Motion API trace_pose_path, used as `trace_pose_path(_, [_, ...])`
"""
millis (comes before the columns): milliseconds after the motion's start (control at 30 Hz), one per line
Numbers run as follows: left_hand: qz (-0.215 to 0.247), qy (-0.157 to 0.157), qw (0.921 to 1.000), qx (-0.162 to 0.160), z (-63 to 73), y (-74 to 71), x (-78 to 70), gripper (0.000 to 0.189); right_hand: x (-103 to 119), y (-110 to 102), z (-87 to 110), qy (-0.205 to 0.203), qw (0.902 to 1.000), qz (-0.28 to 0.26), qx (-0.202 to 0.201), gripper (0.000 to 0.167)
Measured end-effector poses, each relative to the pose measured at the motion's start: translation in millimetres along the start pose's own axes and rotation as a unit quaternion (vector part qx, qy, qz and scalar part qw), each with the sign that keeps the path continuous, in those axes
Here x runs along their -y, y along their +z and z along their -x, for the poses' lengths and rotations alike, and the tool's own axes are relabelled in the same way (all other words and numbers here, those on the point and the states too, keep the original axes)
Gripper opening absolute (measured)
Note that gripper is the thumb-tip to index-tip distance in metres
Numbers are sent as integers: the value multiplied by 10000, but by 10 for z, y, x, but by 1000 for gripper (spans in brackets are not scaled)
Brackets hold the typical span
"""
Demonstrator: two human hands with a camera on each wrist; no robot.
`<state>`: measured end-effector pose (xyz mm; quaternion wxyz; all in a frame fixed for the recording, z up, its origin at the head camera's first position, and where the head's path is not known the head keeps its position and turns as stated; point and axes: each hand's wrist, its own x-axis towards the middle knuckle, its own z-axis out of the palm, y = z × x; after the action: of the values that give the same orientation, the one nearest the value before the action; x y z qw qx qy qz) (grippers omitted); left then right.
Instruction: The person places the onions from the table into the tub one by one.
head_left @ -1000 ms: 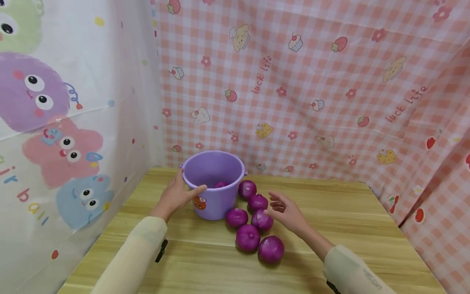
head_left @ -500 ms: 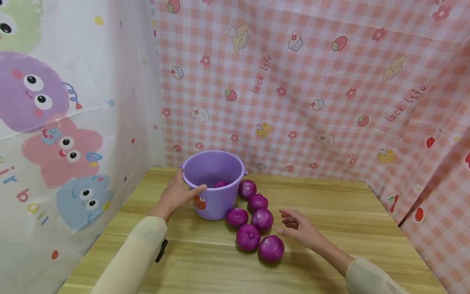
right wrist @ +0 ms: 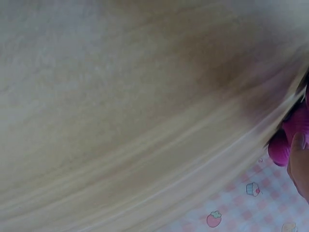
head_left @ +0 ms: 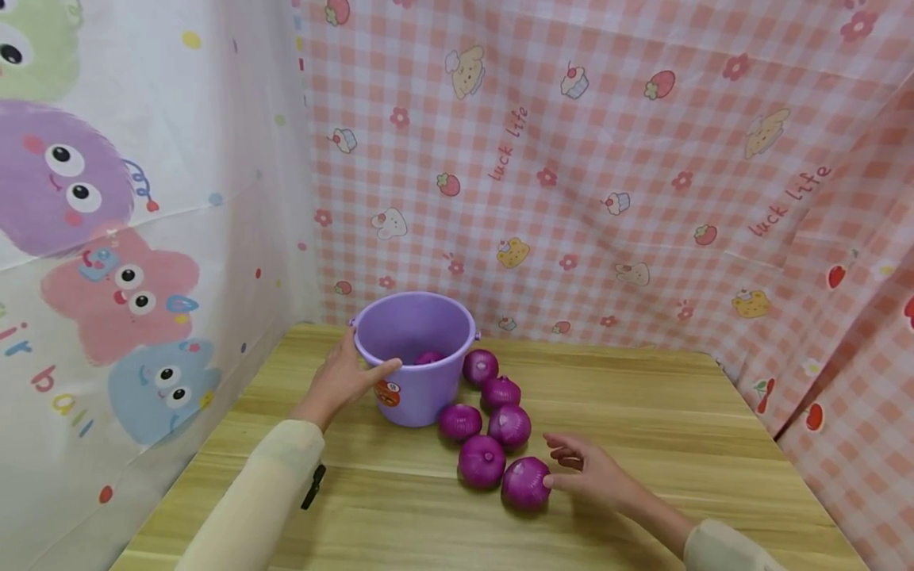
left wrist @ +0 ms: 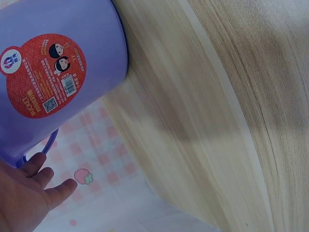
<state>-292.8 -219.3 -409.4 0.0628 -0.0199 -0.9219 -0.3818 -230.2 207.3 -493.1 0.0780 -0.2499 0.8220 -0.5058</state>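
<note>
A purple bucket [head_left: 421,396] stands upright on the wooden table, with one red onion [head_left: 430,358] partly visible inside. At its left side my left hand [head_left: 341,381] holds the rim, thumb lying over the front edge. The left wrist view shows several of those fingers [left wrist: 60,191] spread by the bucket's handle [left wrist: 50,141]. Several red onions [head_left: 481,461] lie in a loose group right of the bucket. My right hand [head_left: 593,476] is beside the nearest onion [head_left: 527,484], fingers parted and thumb tip overlapping its right side; whether it touches is unclear.
Pink checked cloth [head_left: 571,198] hangs behind the table [head_left: 643,396] and on its right. A white cloth with cartoon figures [head_left: 157,277] hangs on the left. The bucket carries a red sticker [left wrist: 46,77].
My right hand has moved from beside the middle onions, first rightward, then nearer to me, to the closest onion. The left hand, the bucket and the onions stay where they were.
</note>
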Motion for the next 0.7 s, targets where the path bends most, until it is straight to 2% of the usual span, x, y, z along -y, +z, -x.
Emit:
trace_pose_path(467, [-71,-52,10000,22,3,-5,1,129,5,129,20,-100,9997,162,149,73])
trace_pose_path(700, [-119,4,9999,-48,-5,-4,-1,125,-45,163,6,-296,9987,371,185,75])
